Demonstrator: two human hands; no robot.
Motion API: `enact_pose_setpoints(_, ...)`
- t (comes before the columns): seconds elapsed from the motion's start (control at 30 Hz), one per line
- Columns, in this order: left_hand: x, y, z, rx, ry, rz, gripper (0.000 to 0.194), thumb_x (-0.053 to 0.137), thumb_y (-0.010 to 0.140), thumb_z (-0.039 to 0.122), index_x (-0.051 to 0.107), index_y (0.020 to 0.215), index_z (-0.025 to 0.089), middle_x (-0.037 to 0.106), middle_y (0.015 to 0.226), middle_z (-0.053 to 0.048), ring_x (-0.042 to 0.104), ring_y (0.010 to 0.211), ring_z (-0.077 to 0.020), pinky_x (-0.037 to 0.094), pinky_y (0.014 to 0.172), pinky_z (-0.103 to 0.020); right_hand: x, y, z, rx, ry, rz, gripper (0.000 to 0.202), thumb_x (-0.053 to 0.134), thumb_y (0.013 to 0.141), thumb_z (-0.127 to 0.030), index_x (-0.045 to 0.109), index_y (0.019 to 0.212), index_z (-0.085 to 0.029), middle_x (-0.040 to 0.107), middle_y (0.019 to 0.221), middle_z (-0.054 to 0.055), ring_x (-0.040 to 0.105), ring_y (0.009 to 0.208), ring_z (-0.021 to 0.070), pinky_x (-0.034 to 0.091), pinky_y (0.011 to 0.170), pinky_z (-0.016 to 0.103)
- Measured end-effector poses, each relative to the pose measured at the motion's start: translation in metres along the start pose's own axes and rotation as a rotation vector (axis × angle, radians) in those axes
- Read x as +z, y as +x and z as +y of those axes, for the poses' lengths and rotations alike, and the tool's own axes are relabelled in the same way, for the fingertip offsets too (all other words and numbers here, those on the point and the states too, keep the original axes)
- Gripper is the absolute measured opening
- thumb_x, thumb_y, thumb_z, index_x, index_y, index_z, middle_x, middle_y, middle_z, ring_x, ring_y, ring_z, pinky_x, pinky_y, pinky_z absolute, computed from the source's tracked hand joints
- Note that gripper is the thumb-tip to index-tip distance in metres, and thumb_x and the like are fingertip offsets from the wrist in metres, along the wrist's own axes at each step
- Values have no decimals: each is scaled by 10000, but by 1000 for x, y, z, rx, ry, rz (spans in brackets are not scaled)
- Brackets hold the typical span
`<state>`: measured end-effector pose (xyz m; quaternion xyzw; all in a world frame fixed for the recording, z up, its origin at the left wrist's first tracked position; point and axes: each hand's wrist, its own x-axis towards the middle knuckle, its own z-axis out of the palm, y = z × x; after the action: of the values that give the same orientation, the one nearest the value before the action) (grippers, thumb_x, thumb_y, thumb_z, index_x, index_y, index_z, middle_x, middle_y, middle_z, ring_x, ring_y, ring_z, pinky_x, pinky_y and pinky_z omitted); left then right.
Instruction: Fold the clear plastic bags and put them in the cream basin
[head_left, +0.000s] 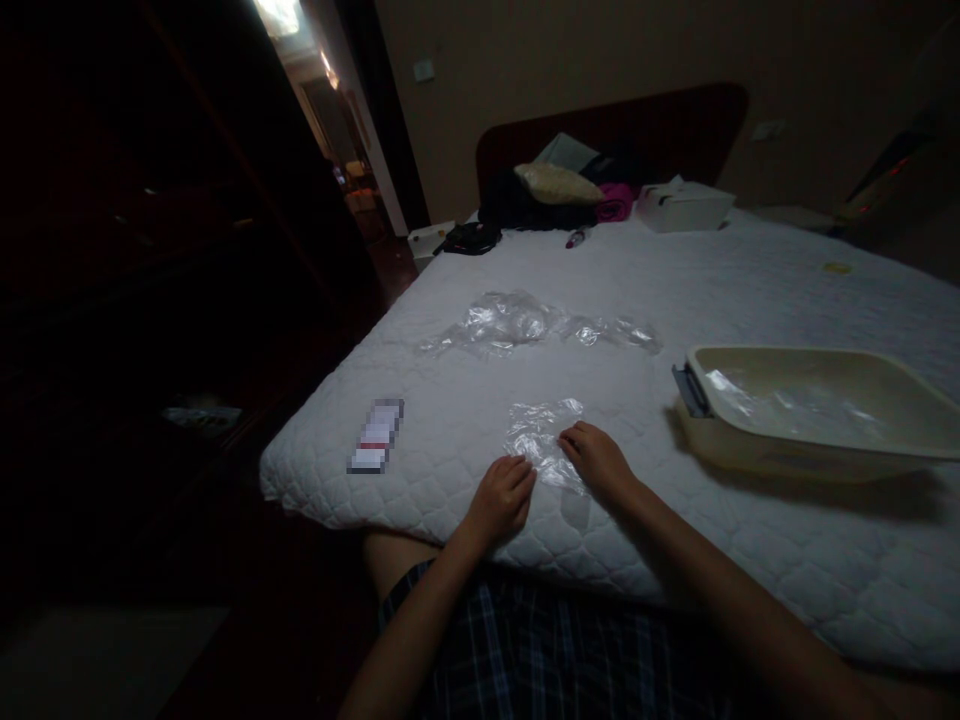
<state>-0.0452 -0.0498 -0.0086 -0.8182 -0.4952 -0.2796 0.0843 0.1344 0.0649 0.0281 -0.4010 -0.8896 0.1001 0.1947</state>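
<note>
The plastic [546, 440] lies at the bed's [442, 470] near edge, left hand [501, 502] and right hand [598, 460] curled at its sides; whether they pinch it, I can't tell.

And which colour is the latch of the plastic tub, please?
The latch is dark grey, seen in the head view.

Quilted bedding [442, 450] offers open passage between the left hand [504, 498] and phone [377, 435]; a pale tub [750, 450] obstructs the right side.
</note>
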Motion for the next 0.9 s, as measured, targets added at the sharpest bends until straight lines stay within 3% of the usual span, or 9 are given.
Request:
enact_pose_setpoints(0.17, 0, 0, 0, -15, 0, -12, 375, 477, 761, 124, 522, 1132, 139, 574, 1126, -118, 461, 1131, -258, 394, 946, -474, -1, 1, 2, 10, 40, 30, 267, 400, 883, -265, 641, 813, -173, 595, 802, 61, 556, 768, 158, 406, 701, 251)
enact_pose_setpoints(0.33, 1, -1, 0, -14, -5, -6, 374, 477, 761, 124, 523, 1132, 138, 572, 1128, -118, 468, 1126, -257, 396, 944, -469, -13, -7, 4, -38, 136, 196, 244, 404, 874, -244, 606, 977, -155, 602, 899, 85, 561, 832, 176, 440, 757, 294)
enact_pose_setpoints(0.63, 1, -1, 0, -26, -19, 6, 398, 468, 761, 119, 501, 1157, 145, 561, 1158, -120, 438, 1169, -259, 396, 947, -472, -29, -65, 5, -669, -75, 291, 273, 460, 813, -103, 592, 1038, -186, 647, 918, 93, 580, 816, 183, 464, 704, 339)
enact_pose_setpoints(0.77, 2, -1, 0, -28, -21, 4, 396, 460, 760, 119, 502, 1153, 143, 558, 1159, -128, 442, 1168, -267, 399, 940, -483, -25, -84, 2, -786, -140, 267, 288, 473, 816, -92, 585, 1070, -171, 650, 961, 94, 581, 882, 187, 460, 785, 367)
enact_pose_setpoints(0.9, 2, -1, 1, -35, -17, 8, 395, 464, 760, 127, 501, 1153, 149, 564, 1151, -128, 451, 1160, -263, 406, 935, -484, -19, -87, 1, -789, -139, 237, 311, 457, 830, -78, 578, 1092, -192, 652, 991, 86, 580, 925, 189, 460, 819, 382)
